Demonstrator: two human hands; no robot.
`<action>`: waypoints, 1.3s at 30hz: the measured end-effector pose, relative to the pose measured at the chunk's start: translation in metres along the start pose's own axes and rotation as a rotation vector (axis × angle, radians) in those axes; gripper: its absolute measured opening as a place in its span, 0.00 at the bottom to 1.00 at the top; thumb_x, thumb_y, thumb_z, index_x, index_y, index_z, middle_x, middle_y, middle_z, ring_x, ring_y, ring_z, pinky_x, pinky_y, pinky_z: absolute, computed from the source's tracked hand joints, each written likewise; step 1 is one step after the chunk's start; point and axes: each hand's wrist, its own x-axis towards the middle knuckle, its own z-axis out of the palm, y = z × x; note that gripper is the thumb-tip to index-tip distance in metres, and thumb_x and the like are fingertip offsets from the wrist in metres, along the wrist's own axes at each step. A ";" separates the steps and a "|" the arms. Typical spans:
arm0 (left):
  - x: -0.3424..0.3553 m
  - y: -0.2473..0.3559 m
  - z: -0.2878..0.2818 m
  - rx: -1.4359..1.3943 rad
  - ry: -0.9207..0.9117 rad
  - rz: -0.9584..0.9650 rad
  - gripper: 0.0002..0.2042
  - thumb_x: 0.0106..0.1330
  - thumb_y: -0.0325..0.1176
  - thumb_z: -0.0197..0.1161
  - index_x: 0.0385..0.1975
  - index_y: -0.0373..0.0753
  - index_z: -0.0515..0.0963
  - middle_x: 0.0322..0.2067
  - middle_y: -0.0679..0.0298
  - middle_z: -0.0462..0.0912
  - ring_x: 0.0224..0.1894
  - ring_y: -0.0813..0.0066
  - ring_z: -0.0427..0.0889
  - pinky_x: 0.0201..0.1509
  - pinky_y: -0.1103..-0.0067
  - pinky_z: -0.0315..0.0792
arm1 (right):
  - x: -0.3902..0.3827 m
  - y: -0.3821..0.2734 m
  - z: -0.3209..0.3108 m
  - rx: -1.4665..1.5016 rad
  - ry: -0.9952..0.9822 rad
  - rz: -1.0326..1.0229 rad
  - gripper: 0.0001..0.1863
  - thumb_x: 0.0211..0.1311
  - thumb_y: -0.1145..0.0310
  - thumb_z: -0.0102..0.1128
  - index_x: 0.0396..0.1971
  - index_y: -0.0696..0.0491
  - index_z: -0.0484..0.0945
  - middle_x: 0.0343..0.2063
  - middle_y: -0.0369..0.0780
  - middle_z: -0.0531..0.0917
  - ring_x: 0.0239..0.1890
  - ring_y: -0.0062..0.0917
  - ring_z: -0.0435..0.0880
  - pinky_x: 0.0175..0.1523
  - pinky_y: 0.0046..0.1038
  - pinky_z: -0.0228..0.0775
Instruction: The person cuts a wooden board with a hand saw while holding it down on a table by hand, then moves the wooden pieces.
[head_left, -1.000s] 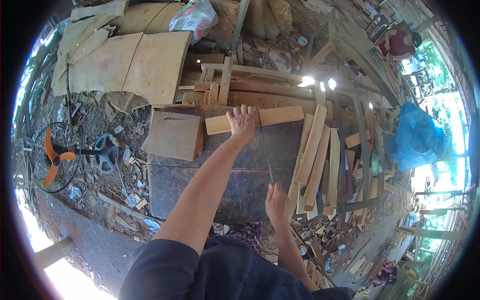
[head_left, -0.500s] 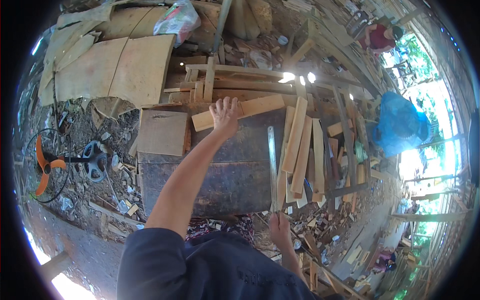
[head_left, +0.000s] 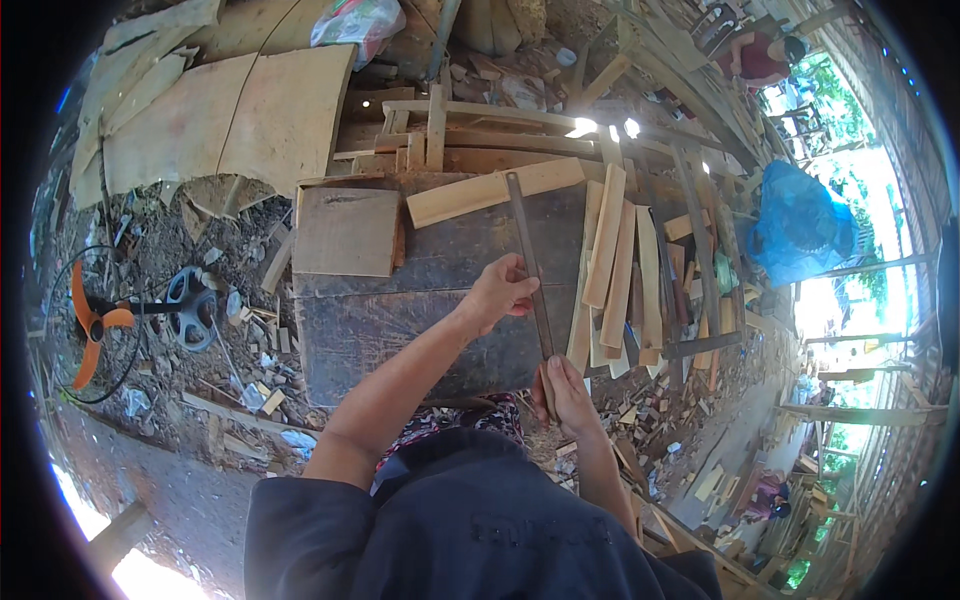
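Note:
My right hand (head_left: pixel 567 398) is closed around the lower end of a long, narrow metal blade (head_left: pixel 527 235). The blade points away from me over the dark wooden bench (head_left: pixel 390 345), its flat side looking dull brown. My left hand (head_left: pixel 497 295) is at the blade's left edge, about midway along, fingers curled with thumb and fingertips against it. A pale wooden board (head_left: pixel 450 203) lies across the far part of the bench, and the blade's far tip overlaps it from this view. My right palm hides the blade's grip.
Several wooden strips (head_left: pixel 605 240) lie along the bench's right side. A square board (head_left: pixel 345 232) rests at its far left corner. Left on the littered ground stands a fan with orange blades (head_left: pixel 85 320). A blue plastic bag (head_left: pixel 800 225) is at right; a person (head_left: pixel 760 60) sits far right.
My left hand has left the pale board and come back to the blade. The blade has turned from its bright side to a dull one and tilted left; my right hand has moved slightly forward.

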 end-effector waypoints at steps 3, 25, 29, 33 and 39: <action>-0.015 0.000 -0.014 -0.092 0.068 0.063 0.09 0.67 0.33 0.62 0.44 0.42 0.73 0.30 0.71 0.78 0.27 0.83 0.77 0.30 0.84 0.72 | 0.003 -0.013 0.013 -0.098 0.027 0.011 0.23 0.76 0.49 0.37 0.35 0.55 0.68 0.14 0.34 0.69 0.09 0.15 0.66 0.12 0.20 0.56; -0.036 -0.046 0.013 -0.150 0.204 0.137 0.06 0.68 0.30 0.60 0.41 0.41 0.73 0.26 0.72 0.75 0.25 0.84 0.74 0.28 0.84 0.68 | 0.028 0.011 0.007 -0.674 0.188 -0.225 0.18 0.73 0.57 0.47 0.31 0.59 0.72 0.17 0.38 0.74 0.19 0.22 0.76 0.22 0.27 0.67; -0.020 -0.057 0.029 -0.028 0.332 0.017 0.07 0.67 0.31 0.60 0.41 0.41 0.74 0.28 0.71 0.77 0.26 0.82 0.76 0.29 0.81 0.70 | 0.022 0.012 0.001 -0.873 0.285 -0.429 0.15 0.69 0.61 0.54 0.32 0.60 0.73 0.21 0.48 0.80 0.26 0.43 0.82 0.31 0.39 0.69; -0.002 -0.063 0.044 0.039 0.355 -0.028 0.07 0.66 0.32 0.61 0.41 0.40 0.73 0.29 0.70 0.78 0.27 0.81 0.77 0.31 0.80 0.71 | 0.032 0.026 -0.027 -0.904 0.327 -0.511 0.15 0.70 0.62 0.52 0.30 0.59 0.72 0.20 0.49 0.79 0.25 0.45 0.81 0.29 0.39 0.68; 0.013 -0.063 0.067 -0.079 0.384 -0.032 0.10 0.63 0.31 0.65 0.36 0.36 0.71 0.25 0.66 0.78 0.25 0.78 0.79 0.26 0.82 0.73 | 0.037 0.020 -0.060 -0.569 0.282 -0.157 0.16 0.72 0.60 0.48 0.30 0.59 0.72 0.19 0.49 0.78 0.25 0.49 0.79 0.31 0.43 0.68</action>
